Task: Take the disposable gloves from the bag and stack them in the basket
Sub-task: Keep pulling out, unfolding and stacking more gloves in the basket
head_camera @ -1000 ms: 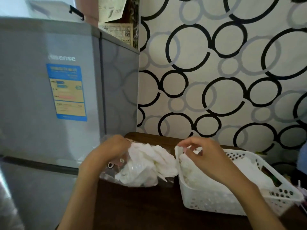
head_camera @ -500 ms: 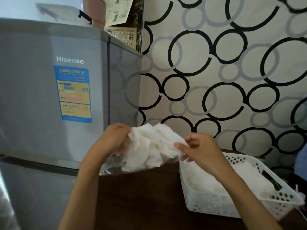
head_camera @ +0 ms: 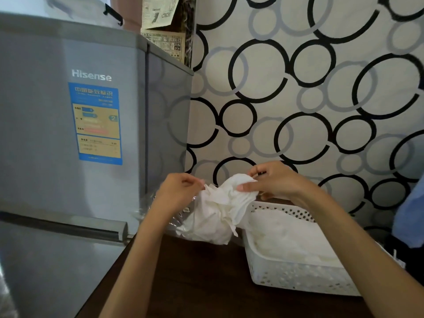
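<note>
Raised off the table since a second ago, the gloves [head_camera: 220,210] hang pinched between left hand [head_camera: 181,191] and right hand [head_camera: 273,182], basket [head_camera: 296,275] at four o'clock awaiting them.

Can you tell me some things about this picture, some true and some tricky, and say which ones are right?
1. The right hand pinches the white gloves. True.
2. The basket is red. False: it is white with small holes.
3. The left hand holds the clear bag. True.
4. The basket has nothing in it. False: white gloves already lie inside.
5. The fridge stands to the right of the hands. False: it is on the left.
</note>
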`<control>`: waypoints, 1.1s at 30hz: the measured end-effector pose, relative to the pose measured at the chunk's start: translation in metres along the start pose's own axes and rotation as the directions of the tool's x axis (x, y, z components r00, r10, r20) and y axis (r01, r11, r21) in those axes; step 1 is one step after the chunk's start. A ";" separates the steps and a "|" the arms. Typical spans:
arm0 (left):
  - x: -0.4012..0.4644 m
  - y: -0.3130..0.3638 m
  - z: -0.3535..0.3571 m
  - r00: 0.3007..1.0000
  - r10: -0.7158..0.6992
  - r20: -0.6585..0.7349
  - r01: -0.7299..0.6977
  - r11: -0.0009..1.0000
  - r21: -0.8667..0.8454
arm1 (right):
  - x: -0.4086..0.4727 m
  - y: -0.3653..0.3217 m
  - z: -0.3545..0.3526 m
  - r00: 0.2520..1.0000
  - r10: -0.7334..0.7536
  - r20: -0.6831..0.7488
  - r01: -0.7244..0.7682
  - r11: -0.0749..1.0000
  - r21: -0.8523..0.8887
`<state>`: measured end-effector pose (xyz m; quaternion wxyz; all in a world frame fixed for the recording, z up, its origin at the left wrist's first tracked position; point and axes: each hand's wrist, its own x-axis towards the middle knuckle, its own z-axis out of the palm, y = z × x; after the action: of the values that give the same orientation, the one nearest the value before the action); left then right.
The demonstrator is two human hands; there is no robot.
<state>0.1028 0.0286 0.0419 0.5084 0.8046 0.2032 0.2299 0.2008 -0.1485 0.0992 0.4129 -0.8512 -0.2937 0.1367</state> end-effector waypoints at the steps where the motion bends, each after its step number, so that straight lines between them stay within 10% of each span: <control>1: 0.000 -0.001 0.000 1.000 0.006 -0.001 -0.006 1.000 0.012 | 0.000 0.001 -0.005 0.998 0.021 0.063 -0.022 0.999 0.025; 5: 0.000 -0.001 -0.001 1.000 0.021 0.021 -0.022 0.999 0.024 | -0.005 -0.003 -0.013 0.976 0.052 0.213 -0.059 0.998 0.024; 14: -0.008 0.014 -0.003 0.956 0.018 0.292 -0.049 0.994 0.099 | 0.006 -0.008 0.034 0.965 -0.182 -0.187 0.146 0.971 -0.191; 22: -0.002 0.002 0.016 0.984 0.130 -0.122 -0.088 0.951 0.297 | 0.004 -0.007 0.016 0.995 0.018 0.103 -0.021 0.999 0.031; 29: 0.000 -0.010 0.016 0.968 0.217 -0.128 -0.138 0.881 0.452 | -0.002 0.010 -0.005 0.989 0.098 0.112 -0.028 0.862 -0.505; 33: 0.003 -0.016 0.026 0.975 0.204 -0.094 -0.133 0.862 0.490 | -0.006 0.013 -0.004 0.997 -0.053 -0.049 0.049 0.995 -0.089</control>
<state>0.1183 0.0175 0.0183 0.2548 0.9016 0.2186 0.2727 0.2025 -0.1612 0.0918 0.3860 -0.8640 -0.3102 0.0911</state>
